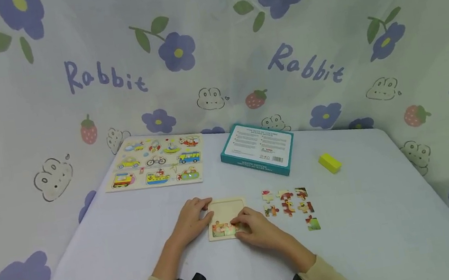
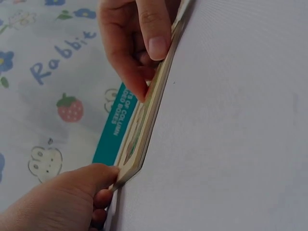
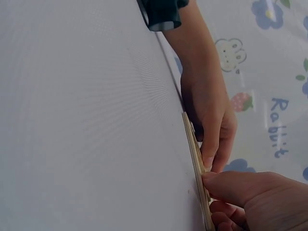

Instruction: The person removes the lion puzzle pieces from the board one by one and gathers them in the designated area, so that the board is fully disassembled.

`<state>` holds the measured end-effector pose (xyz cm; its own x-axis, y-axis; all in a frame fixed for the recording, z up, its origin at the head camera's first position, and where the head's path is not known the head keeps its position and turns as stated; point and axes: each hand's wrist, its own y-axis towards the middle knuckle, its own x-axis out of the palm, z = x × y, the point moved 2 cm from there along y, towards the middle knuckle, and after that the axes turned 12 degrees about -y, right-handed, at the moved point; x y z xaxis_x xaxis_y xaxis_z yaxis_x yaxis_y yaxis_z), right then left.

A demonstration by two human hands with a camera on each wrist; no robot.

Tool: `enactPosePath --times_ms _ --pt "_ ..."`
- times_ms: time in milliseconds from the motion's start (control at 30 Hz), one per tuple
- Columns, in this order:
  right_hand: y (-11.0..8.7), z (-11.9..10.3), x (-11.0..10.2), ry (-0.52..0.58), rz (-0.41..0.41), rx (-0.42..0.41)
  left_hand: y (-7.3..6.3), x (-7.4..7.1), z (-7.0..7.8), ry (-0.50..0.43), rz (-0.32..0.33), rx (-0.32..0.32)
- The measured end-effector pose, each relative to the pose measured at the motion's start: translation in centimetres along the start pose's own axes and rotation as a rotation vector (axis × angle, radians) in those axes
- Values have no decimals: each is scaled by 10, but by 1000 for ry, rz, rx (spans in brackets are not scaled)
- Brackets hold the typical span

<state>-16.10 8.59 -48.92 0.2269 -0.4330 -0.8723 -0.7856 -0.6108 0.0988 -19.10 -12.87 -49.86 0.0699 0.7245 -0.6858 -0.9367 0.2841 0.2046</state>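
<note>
A small square wooden puzzle tray (image 1: 226,209) lies on the table in front of the person. Jigsaw pieces (image 1: 218,229) fill part of its near row. At the tray's left side is the left hand (image 1: 192,218), gripping the frame; in the left wrist view its thumb (image 2: 98,175) presses on the corner. Over the near right corner bends the right hand (image 1: 258,230), its thumb and index finger pinching a puzzle piece (image 1: 230,229) in the near row. The right hand covers that corner of the tray.
Several loose jigsaw pieces (image 1: 288,207) lie right of the tray. Farther back are a vehicle picture board (image 1: 152,174), a teal box (image 1: 257,147) and a yellow block (image 1: 329,163). A printed curtain (image 1: 214,65) hangs behind the white table (image 1: 368,215).
</note>
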Motion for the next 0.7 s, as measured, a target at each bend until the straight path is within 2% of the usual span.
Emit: enactPosePath --times_ms 200,533,700 --pt "-1 0 1 36 24 -3 -1 0 -2 1 4 6" --pt "-3 -1 8 -2 60 -25 -5 3 -6 59 -5 5" --pt "-3 0 6 -38 113 -38 -1 1 -3 62 8 54"
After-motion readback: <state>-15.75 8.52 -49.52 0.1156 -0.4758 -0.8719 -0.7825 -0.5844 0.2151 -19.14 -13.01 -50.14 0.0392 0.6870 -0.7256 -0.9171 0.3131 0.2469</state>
